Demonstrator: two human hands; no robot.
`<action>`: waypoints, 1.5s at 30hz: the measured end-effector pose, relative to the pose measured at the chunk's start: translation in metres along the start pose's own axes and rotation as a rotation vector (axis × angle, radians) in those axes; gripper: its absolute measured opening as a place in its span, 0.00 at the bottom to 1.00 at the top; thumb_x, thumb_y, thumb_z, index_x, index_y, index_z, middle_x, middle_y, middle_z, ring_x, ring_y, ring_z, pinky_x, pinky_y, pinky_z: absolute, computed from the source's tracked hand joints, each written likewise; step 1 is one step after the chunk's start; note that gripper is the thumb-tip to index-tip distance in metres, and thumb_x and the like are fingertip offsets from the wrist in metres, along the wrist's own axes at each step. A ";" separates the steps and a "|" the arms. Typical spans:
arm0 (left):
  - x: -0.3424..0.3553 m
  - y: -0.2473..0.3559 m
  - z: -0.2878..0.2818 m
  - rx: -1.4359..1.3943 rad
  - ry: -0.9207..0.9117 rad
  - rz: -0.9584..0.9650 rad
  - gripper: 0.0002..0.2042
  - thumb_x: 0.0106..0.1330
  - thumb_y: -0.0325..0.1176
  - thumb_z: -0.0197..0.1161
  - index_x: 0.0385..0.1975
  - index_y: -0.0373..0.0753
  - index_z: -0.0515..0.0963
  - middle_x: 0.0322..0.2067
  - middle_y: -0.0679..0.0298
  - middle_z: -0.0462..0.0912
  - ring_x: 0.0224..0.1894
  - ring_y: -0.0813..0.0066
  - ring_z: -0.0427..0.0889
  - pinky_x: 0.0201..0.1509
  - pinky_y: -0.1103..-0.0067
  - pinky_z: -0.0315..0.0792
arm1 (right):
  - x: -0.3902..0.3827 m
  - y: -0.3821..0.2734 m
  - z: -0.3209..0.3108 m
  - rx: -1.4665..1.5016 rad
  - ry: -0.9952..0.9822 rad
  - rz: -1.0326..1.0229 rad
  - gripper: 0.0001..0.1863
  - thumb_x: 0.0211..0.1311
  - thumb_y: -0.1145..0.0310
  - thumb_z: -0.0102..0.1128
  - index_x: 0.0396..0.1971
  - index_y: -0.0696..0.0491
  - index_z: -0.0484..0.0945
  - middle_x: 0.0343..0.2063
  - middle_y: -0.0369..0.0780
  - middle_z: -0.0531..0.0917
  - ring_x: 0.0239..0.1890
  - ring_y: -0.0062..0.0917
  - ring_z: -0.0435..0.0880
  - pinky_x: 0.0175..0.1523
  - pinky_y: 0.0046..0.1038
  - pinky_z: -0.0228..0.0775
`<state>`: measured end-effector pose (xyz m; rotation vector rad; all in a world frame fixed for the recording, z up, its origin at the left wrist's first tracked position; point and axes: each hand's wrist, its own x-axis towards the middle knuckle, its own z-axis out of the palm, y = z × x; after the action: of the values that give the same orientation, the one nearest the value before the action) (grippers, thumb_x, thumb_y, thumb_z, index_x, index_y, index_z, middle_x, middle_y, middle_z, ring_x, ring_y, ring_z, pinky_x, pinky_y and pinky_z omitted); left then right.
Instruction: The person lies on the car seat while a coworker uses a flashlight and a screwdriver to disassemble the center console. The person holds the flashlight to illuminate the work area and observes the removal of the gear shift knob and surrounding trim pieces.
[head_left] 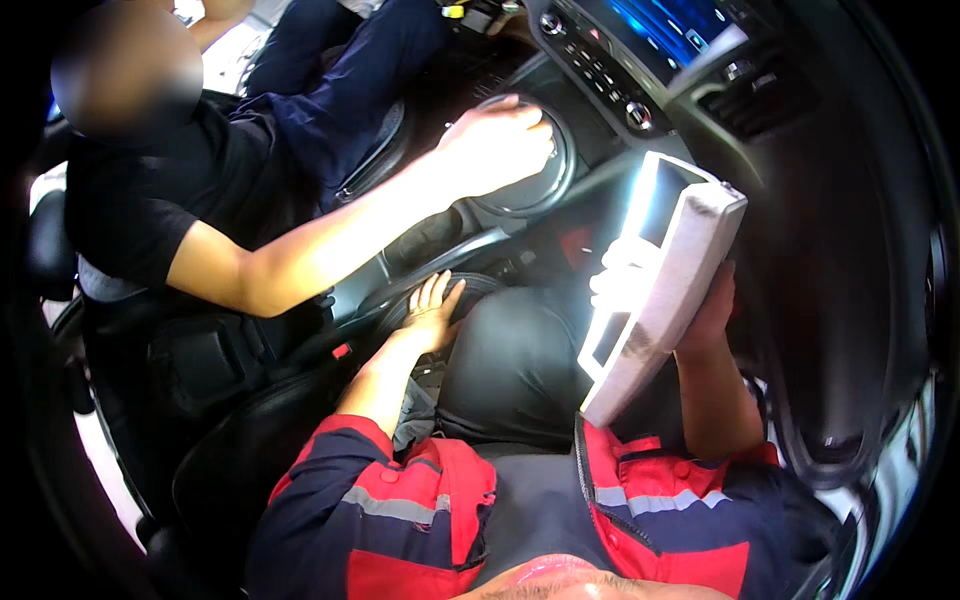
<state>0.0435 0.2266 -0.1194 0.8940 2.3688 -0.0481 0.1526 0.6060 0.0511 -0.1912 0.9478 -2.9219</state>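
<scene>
Jacket: red and navy with grey bands [400, 490], nearest the camera, spread below the lower end of the white panel.
White panel: a long, boxy thing [672, 300] in front of the person's chest, raised between the jacket and the dashboard [840, 240]; the back of its casing carries dark smudges.
Panel's long axis: slanted, the lower end near the jacket's open zip, the upper end leaning away and to the right, toward the dashboard.
Lit side: a glaring strip [643, 195] along the panel's left, facing the centre console rather than the person.
Right hand: nearer of the two, in contact with the panel and gripping it [712, 310] from its right edge; pale fingers [622, 270], washed out by glare, show on the lit side and seem to belong to this hand.
Left hand: well apart from the panel, to its left beyond the dark-clad knee [510, 355]; fingers spread, palm down, holding nothing visible [432, 318]; what lies under the palm is too dark to tell.
Co-worker's hand: up and left of the panel [505, 145], resting over a round dark-rimmed piece [566, 170]; its exact grip cannot be told.
Screen: blue-lit [655, 35], above the panel's upper end, apart from it.
</scene>
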 end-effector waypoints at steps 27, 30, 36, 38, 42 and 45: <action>0.073 0.029 0.061 0.341 0.802 0.171 0.16 0.58 0.46 0.55 0.46 0.55 0.75 0.46 0.66 0.79 0.50 0.67 0.78 0.56 0.66 0.68 | 0.023 0.011 -0.083 0.153 0.228 0.218 0.36 0.47 0.41 0.70 0.44 0.53 0.65 0.35 0.37 0.70 0.35 0.25 0.70 0.38 0.27 0.64; 0.077 0.029 0.063 0.315 0.803 0.171 0.16 0.58 0.46 0.54 0.46 0.55 0.75 0.46 0.66 0.78 0.50 0.67 0.78 0.57 0.65 0.67 | 0.033 0.011 -0.082 0.173 0.297 0.205 0.36 0.49 0.41 0.68 0.46 0.53 0.66 0.38 0.37 0.68 0.36 0.24 0.69 0.38 0.28 0.63; 0.071 0.029 0.059 0.320 0.790 0.179 0.17 0.58 0.46 0.53 0.47 0.55 0.75 0.46 0.65 0.78 0.50 0.66 0.78 0.56 0.66 0.67 | 0.043 0.015 -0.075 0.166 0.253 0.195 0.35 0.52 0.42 0.66 0.49 0.53 0.66 0.38 0.37 0.68 0.36 0.25 0.69 0.39 0.28 0.62; 0.071 0.030 0.055 0.306 0.780 0.173 0.17 0.58 0.45 0.53 0.47 0.55 0.75 0.46 0.64 0.78 0.50 0.66 0.78 0.56 0.66 0.67 | 0.040 0.018 -0.080 0.189 0.236 0.220 0.34 0.53 0.43 0.66 0.50 0.52 0.66 0.38 0.37 0.68 0.36 0.24 0.69 0.40 0.28 0.62; 0.069 0.032 0.053 0.287 0.810 0.178 0.16 0.58 0.44 0.54 0.47 0.55 0.76 0.46 0.64 0.78 0.50 0.66 0.78 0.56 0.66 0.67 | 0.033 0.020 -0.086 0.202 0.237 0.236 0.32 0.56 0.44 0.63 0.50 0.52 0.67 0.38 0.37 0.69 0.36 0.25 0.69 0.40 0.29 0.63; 0.069 0.033 0.054 0.277 0.787 0.148 0.17 0.55 0.44 0.58 0.46 0.54 0.77 0.47 0.65 0.78 0.50 0.66 0.78 0.57 0.66 0.67 | 0.035 0.019 -0.087 0.248 0.256 0.214 0.31 0.58 0.44 0.60 0.51 0.52 0.68 0.38 0.38 0.70 0.36 0.25 0.70 0.39 0.29 0.63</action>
<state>0.0513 0.2797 -0.1960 1.4165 3.0516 0.0461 0.1069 0.6374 -0.0269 0.2857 0.5770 -2.8687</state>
